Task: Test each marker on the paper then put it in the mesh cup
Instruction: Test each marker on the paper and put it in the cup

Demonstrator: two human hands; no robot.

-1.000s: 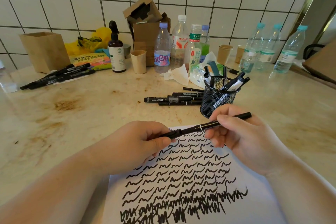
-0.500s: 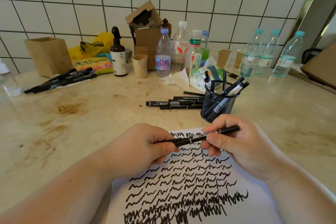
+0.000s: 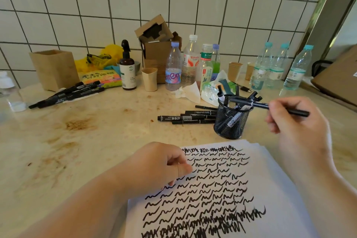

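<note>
On the far left of the counter (image 3: 96, 141) a bundle of black pens (image 3: 65, 93) lies well away from both hands. Nearer the middle, the left hand (image 3: 162, 162) rests on the top left corner of the paper (image 3: 280, 189), fingers curled loosely with nothing visibly held; it looks idle, though what sits under the fingertips cannot be told. Beyond it, several untested markers (image 3: 188, 118) lie flat just left of the mesh cup (image 3: 231, 121), which stands upright just past the paper's far edge and already holds a few markers. To the right, the right hand (image 3: 295, 121) pinches the held marker (image 3: 268, 106) near its rear end. Its long axis runs almost level, left to right, with the forward end over the cup's rim. Judged from this, the marker must tip steeply downward before it can drop in, and the right hand is the one placed to do it.
</note>
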